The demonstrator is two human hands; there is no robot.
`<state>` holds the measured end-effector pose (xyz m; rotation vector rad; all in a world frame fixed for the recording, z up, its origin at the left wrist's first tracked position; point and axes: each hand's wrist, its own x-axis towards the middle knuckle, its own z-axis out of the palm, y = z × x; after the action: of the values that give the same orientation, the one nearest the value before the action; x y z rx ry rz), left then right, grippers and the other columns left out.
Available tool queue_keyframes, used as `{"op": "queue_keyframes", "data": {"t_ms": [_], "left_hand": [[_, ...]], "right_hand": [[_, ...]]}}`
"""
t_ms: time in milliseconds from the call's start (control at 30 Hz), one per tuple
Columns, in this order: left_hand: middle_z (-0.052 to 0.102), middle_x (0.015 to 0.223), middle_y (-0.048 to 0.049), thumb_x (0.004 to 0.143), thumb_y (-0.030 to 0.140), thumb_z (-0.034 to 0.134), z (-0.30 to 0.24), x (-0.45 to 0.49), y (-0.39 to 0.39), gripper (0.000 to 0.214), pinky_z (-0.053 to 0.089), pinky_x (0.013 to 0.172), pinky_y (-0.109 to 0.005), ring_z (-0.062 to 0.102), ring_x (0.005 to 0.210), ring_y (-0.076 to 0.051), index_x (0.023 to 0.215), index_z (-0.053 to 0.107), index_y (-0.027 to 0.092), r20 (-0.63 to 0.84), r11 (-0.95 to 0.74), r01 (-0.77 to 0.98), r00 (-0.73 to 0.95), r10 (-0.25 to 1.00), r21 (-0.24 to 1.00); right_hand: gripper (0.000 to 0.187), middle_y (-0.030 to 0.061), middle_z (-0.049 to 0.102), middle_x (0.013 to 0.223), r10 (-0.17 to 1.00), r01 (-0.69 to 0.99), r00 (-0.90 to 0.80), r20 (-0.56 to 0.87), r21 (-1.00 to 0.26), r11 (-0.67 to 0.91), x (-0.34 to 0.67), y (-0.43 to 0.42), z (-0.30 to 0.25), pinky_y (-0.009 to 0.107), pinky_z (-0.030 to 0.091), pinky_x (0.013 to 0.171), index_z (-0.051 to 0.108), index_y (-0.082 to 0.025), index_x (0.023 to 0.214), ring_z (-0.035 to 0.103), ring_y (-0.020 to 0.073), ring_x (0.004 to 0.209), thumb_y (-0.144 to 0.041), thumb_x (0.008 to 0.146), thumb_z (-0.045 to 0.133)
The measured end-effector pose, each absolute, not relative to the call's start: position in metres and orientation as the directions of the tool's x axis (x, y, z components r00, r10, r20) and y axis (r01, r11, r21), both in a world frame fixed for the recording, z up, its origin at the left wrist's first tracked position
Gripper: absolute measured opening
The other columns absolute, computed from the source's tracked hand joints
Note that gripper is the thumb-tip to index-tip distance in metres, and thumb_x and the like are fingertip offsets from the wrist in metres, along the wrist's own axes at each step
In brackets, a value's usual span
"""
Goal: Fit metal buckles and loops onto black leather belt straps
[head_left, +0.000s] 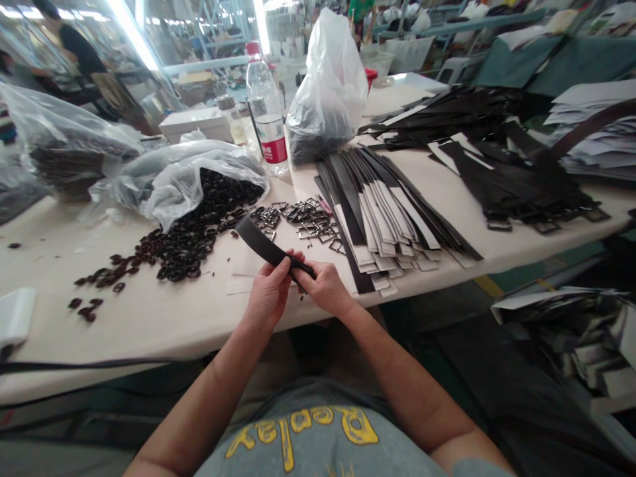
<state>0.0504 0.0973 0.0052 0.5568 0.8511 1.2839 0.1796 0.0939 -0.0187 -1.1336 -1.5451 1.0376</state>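
Note:
A black leather strap runs up and to the left out of my hands, its end curving free above the table. My left hand and my right hand both grip it near the middle, close together, above the front edge of the white table. Just beyond my hands lies a loose heap of metal buckles. To their left, dark rings spill from a clear plastic bag across the tabletop. A stack of black strips with pale backing lies to the right.
Finished black straps with metal buckles lie on the right of the table, beside stacked papers. A plastic water bottle and a full plastic bag stand behind. A person stands far left; another stands at the back.

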Motion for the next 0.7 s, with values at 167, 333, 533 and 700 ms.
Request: {"op": "queue_keyframes", "data": {"t_ms": [167, 333, 533, 700], "left_hand": [[0.079, 0.093, -0.0085, 0.062, 0.036, 0.091, 0.001, 0.054, 0.096, 0.04, 0.049, 0.052, -0.023, 0.072, 0.084, -0.023, 0.093, 0.075, 0.016, -0.208, 0.2, -0.531, 0.047, 0.977, 0.823], [0.079, 0.1, -0.0084, 0.066, 0.039, 0.088, 0.0, 0.055, 0.095, 0.034, 0.048, 0.056, -0.022, 0.07, 0.089, -0.022, 0.092, 0.078, 0.018, -0.143, 0.165, -0.449, 0.082, 0.986, 0.878], [0.078, 0.098, -0.0098, 0.072, 0.051, 0.081, 0.002, 0.044, 0.083, 0.05, 0.05, 0.058, -0.025, 0.067, 0.078, -0.021, 0.106, 0.079, 0.015, -0.169, 0.21, -0.276, 0.167, 0.971, 0.938], [0.075, 0.075, -0.0033, 0.066, 0.059, 0.076, -0.011, 0.045, 0.081, 0.042, 0.057, 0.069, -0.036, 0.067, 0.078, -0.029, 0.09, 0.081, 0.025, -0.122, 0.122, -0.003, 0.061, 0.991, 0.992]], "right_hand": [[0.028, 0.0017, 0.065, 0.061, 0.965, 0.237, -0.158, 0.211, -0.94, 0.244, 0.181, 0.095, -0.019, 0.024, 0.041, 0.053, 0.061, -0.018, 0.075, 0.06, 0.0152, 0.054, -0.037, 0.095, 0.058], [0.029, 0.0012, 0.064, 0.064, 0.961, 0.095, -0.201, 0.191, -0.972, 0.213, 0.185, 0.095, -0.02, 0.024, 0.045, 0.053, 0.062, -0.016, 0.083, 0.06, 0.0155, 0.055, -0.043, 0.094, 0.058], [0.042, -0.0006, 0.064, 0.066, 0.93, -0.023, -0.349, 0.114, -0.993, 0.113, 0.19, 0.087, -0.022, 0.022, 0.042, 0.045, 0.062, -0.017, 0.087, 0.052, 0.0116, 0.046, -0.058, 0.095, 0.057], [0.055, -0.0013, 0.059, 0.067, 0.957, -0.019, -0.279, 0.073, -0.997, 0.07, 0.192, 0.09, -0.031, 0.022, 0.044, 0.044, 0.061, -0.018, 0.086, 0.053, 0.0136, 0.052, -0.074, 0.084, 0.064]]}}
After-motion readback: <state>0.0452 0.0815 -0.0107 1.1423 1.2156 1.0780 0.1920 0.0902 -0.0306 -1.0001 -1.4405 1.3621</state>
